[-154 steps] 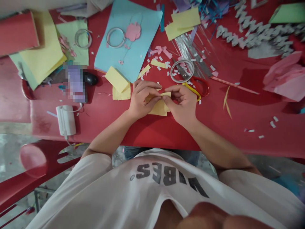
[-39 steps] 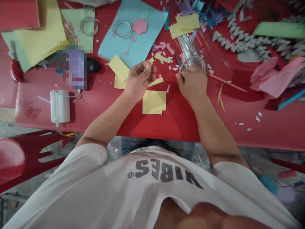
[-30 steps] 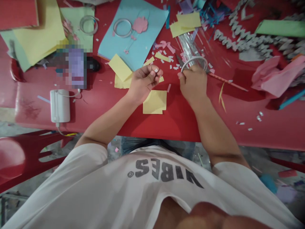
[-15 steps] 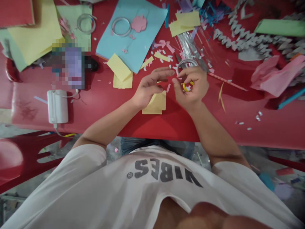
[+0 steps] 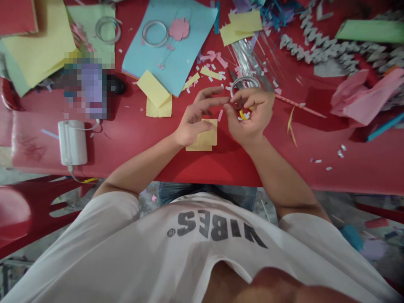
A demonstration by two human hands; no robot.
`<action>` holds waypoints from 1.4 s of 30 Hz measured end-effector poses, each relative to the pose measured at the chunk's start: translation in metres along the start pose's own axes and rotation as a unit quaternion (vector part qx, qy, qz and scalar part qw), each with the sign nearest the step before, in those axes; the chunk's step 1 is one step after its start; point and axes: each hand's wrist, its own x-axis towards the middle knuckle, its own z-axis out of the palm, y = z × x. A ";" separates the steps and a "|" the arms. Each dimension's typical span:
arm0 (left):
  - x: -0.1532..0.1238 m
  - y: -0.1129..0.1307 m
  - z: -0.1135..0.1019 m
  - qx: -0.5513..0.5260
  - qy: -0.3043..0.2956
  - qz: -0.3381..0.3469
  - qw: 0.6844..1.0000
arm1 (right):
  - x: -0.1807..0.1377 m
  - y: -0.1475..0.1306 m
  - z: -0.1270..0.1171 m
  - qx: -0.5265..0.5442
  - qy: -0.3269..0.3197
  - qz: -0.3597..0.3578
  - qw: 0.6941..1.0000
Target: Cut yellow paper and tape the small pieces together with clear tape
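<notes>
My left hand (image 5: 192,120) hovers over the table with its fingers stretched out and apart. Its index fingertip meets the fingertips of my right hand (image 5: 254,111), whose thumb and index finger are pinched together. Whatever that pinch holds, if anything, is too small to make out. Below the left palm lie yellow paper pieces (image 5: 208,134), partly covered by the thumb. A yellow curved piece (image 5: 242,114) shows behind the right fingers, mostly hidden. Just beyond the right hand is a roll of tape (image 5: 235,86), its near side covered by the fingers.
Blue paper (image 5: 176,69) bears another ring-shaped roll (image 5: 154,33) and a pink paper flower (image 5: 179,28). Clear strips (image 5: 244,52), paper scraps and a striped pink stick (image 5: 303,106) lie at right. A white power bank (image 5: 72,143) with a cable is at left.
My left index finger has moved right to meet the right fingertips, and its other fingers have spread. My right pinch has closed further. The whole view has shifted slightly.
</notes>
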 end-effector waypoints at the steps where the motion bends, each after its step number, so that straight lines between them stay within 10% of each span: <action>1: -0.001 0.002 0.001 0.001 0.000 -0.001 1.000 | 0.000 -0.003 -0.001 0.000 -0.004 0.010 1.000; 22: 0.004 0.031 0.021 -0.139 0.088 -0.123 0.979 | -0.004 -0.010 -0.004 -0.082 0.020 0.034 0.996; 29: 0.000 0.023 0.013 -0.044 0.039 -0.049 0.997 | -0.001 -0.022 -0.004 -0.001 0.010 0.032 0.999; 42: 0.003 0.035 0.015 -0.038 0.086 -0.097 0.991 | -0.001 -0.017 0.007 0.050 -0.024 0.174 0.983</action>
